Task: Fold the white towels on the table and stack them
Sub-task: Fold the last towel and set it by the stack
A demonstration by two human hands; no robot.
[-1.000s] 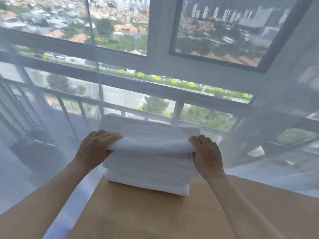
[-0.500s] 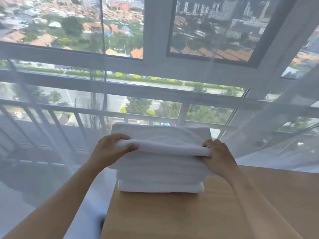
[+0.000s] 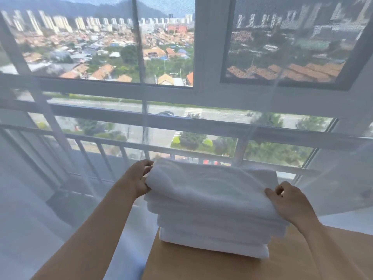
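The stack of folded white terry towels (image 3: 214,215) sat at the far corner of the light wooden table (image 3: 302,259), several layers deep, its edges roughly flush. The top white towel (image 3: 210,184) lay flat across the stack, folded. The left hand (image 3: 137,178) was at the stack's left end, fingers curled round that towel's edge and pinching it. The right hand (image 3: 290,203) was at the stack's right end, fingers bent, thumb and forefinger nipping the cloth at the near right corner.

By the look of it, the job was nearly done — every towel in view was folded and piled, and no loose towel showed anywhere near the stack, though much of the table lay out of view. What seemed left was only squaring the top layer.

Beyond the stack hung a sheer white curtain (image 3: 60,178), close behind its far side — fabric that could snag if the pile were pushed back. Behind that stood the white-framed window (image 3: 210,57) and a railing (image 3: 101,150). The stack also sat near the table's left edge.
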